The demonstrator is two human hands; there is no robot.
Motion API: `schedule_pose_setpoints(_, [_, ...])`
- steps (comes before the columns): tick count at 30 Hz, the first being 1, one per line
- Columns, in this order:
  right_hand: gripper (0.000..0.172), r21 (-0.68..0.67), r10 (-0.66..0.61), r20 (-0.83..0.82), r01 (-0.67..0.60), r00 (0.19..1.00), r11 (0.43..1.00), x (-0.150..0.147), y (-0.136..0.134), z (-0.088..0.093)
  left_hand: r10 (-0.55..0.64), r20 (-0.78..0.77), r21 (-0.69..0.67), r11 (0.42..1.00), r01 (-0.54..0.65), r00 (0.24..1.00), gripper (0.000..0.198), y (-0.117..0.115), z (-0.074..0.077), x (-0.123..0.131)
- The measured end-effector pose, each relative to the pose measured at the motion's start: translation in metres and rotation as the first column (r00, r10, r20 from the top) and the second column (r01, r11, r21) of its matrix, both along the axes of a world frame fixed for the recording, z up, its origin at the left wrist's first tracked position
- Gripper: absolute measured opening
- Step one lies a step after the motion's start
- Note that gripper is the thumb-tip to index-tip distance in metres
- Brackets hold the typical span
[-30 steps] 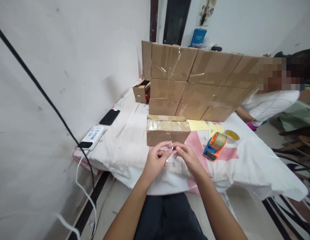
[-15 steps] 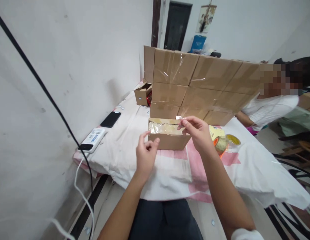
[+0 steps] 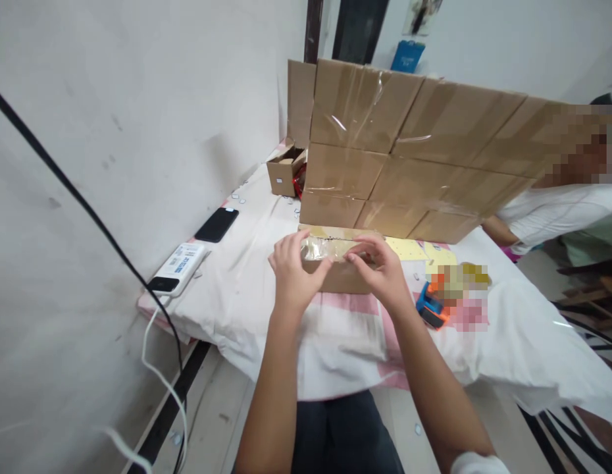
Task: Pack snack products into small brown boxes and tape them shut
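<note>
A small cardboard box (image 3: 343,280) lies on the cloth-covered table in front of me, with clear shiny tape (image 3: 322,249) along its top. My left hand (image 3: 295,266) grips its left end, fingers over the top and thumb against the upper front edge. At the top right part of the box is my right hand (image 3: 378,268), its thumb and fingertips curled together by the tape. Whatever lies between those fingertips is hidden. To the right of this hand, an orange and blue tape dispenser (image 3: 434,306) rests on the cloth, partly blurred.
Behind the box rises a wall of taped cardboard boxes (image 3: 414,148). An open box (image 3: 282,178) stands at the back left. On the left lie a black phone (image 3: 217,225) and a white device (image 3: 180,268) with a cable. A person in a white sleeve (image 3: 567,214) is at the right.
My left hand has closed around the box's left end. The right hand has come down onto the box top; the small white piece at its fingertips no longer shows. The view has shifted.
</note>
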State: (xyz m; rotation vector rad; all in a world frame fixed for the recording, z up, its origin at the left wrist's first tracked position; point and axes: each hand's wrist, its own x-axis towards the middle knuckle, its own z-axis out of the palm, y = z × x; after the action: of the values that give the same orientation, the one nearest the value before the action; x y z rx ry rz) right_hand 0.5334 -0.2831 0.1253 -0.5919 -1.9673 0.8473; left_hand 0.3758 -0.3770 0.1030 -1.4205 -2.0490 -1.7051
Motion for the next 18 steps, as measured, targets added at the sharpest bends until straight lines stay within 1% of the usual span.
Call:
schedule_pose_setpoints(3, [0.026,-0.002,-0.013,-0.078,0.013,0.997,1.000,-0.003,0.005,-0.010,-0.017,-0.122,-0.154,0.988,-0.002,0.992,0.071,0.002,-0.010,0.008])
schedule_pose_setpoints(6, [0.025,0.031,-0.019,-0.124,0.023,0.992,0.999,-0.006,0.009,-0.015,0.007,-0.155,-0.215,0.976,-0.040,0.988,0.078,0.007,-0.016,0.015])
schedule_pose_setpoints(11, [0.024,0.075,-0.034,-0.120,0.043,0.992,0.996,-0.011,0.010,-0.018,0.035,-0.130,-0.208,0.976,-0.062,0.991,0.076,0.017,-0.024,0.023])
schedule_pose_setpoints(15, [0.024,0.123,-0.065,-0.092,0.076,0.994,0.990,-0.012,0.011,-0.021,0.071,-0.117,-0.171,0.981,-0.090,0.991,0.086,0.023,-0.031,0.024])
schedule_pose_setpoints(18, [0.024,0.102,-0.054,-0.124,0.067,0.991,0.993,-0.011,0.011,-0.023,0.070,-0.143,-0.141,0.986,-0.090,0.987,0.086,0.026,-0.035,0.023])
